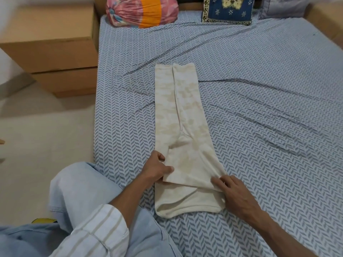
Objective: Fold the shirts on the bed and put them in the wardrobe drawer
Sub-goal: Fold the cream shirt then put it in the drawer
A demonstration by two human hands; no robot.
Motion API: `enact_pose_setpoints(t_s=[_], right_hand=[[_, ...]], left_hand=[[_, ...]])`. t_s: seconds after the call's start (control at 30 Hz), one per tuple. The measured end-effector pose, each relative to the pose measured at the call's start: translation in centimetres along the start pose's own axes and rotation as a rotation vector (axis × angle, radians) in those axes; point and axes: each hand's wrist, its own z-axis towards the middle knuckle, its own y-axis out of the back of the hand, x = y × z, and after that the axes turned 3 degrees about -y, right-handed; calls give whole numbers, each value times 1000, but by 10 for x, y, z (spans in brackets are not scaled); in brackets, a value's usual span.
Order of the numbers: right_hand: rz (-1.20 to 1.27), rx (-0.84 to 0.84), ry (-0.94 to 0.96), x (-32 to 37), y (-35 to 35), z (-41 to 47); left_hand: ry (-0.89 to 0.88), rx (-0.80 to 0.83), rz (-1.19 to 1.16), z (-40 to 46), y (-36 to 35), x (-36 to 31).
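A cream shirt (182, 115) with a faint beige pattern lies on the bed (259, 108), folded into a long narrow strip running away from me. Its near end is doubled over. My left hand (157, 168) pinches the left edge of that top layer between thumb and fingers. My right hand (233, 191) rests on the right side of the fold, fingers pressing the cloth where it bunches. No wardrobe or drawer shows in this view.
The bed has a blue-grey herringbone sheet with long wrinkles. A pink and orange bundle (141, 12), a blue embroidered cushion (228, 10) and a grey pillow (284, 6) lie at the head. A wooden bedside unit (50, 47) stands left. My knee (81, 191) leans against the bed edge.
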Motion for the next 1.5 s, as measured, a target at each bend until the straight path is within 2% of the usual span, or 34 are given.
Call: enact_pose_setpoints(t_s=[0.13, 0.33, 0.43, 0.57, 0.73, 0.8, 0.9, 1.0, 1.13, 1.27, 1.4, 1.5], right_hand=[[38, 21, -61, 4, 10, 4], [72, -223, 91, 30, 19, 89], [-12, -190, 89, 44, 19, 143], [-64, -18, 56, 52, 20, 182], [93, -69, 29, 40, 16, 194], [139, -55, 50, 32, 13, 201], [268, -136, -62, 23, 20, 221], [330, -221, -212, 8, 32, 254], [501, -240, -489, -25, 48, 313], [836, -237, -767, -64, 54, 358], [1069, -117, -792, -94, 68, 417], [1085, -19, -796, -114, 76, 456]], left_hand=[[-16, -7, 57, -5, 2, 5], [-27, -13, 55, -7, 3, 5], [-18, -30, 69, -6, 5, 7], [24, 52, 96, -12, 13, 5], [69, 168, 209, -11, 21, -1], [60, 124, 316, -4, 20, -7], [-115, -155, 545, 16, 22, -16], [-269, -316, 554, 46, 32, -28], [-334, -354, 398, 91, 55, -49], [-341, -346, 308, 138, 70, -77], [-313, -350, 248, 202, 78, -120], [-287, -361, 221, 249, 82, -154]])
